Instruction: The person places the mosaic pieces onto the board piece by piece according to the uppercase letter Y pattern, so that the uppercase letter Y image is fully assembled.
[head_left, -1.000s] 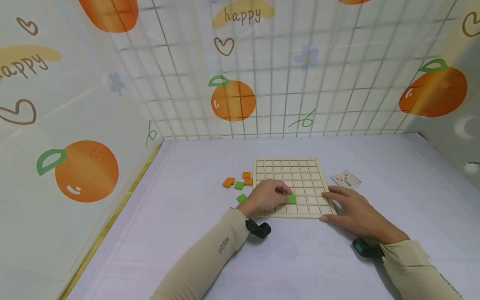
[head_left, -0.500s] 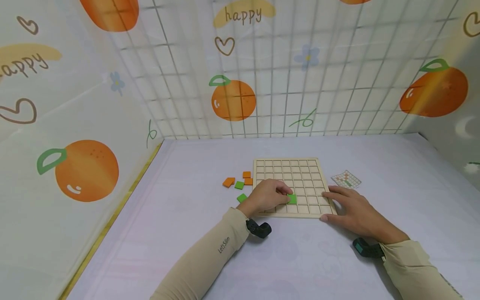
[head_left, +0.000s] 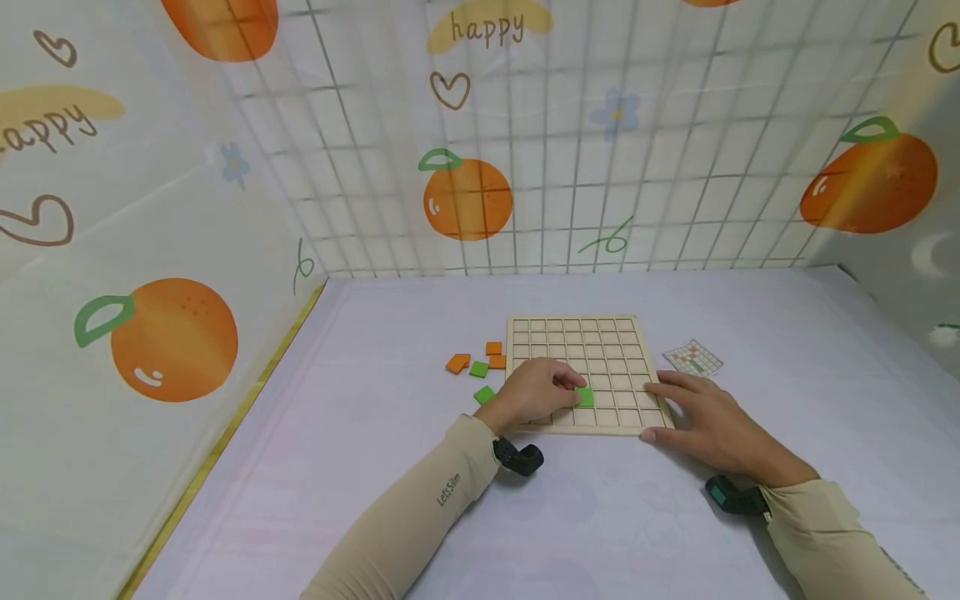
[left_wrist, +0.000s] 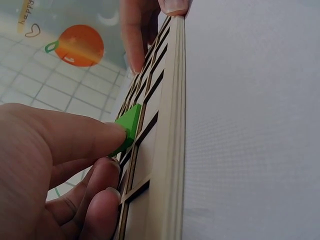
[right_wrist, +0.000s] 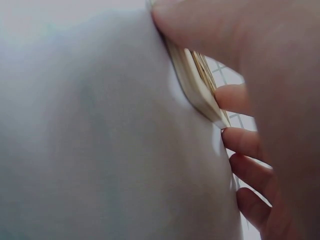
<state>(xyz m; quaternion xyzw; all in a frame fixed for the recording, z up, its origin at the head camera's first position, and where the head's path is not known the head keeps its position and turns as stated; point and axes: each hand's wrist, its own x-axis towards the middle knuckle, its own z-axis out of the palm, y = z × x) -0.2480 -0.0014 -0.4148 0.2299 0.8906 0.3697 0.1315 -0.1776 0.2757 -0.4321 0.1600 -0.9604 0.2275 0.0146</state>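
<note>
My left hand [head_left: 534,392] pinches a green square tile [head_left: 585,397] between thumb and fingers over the near middle of a wooden grid board [head_left: 577,340]. In the left wrist view the green tile [left_wrist: 131,122] stands tilted at the grid's raised lines, thumb on its face. At the board's near right corner rests my right hand [head_left: 701,418], its thumb at the front edge and index finger on the right rim. The right wrist view has the board's rounded corner [right_wrist: 196,92] between that thumb and the loosely extended fingers.
Left of the board lie several loose tiles: orange ones [head_left: 457,363] and green ones [head_left: 479,369], one partly beside my left wrist. A small card with a coloured grid pattern [head_left: 693,358] lies to the right. A printed curtain [head_left: 465,200] rises behind the table.
</note>
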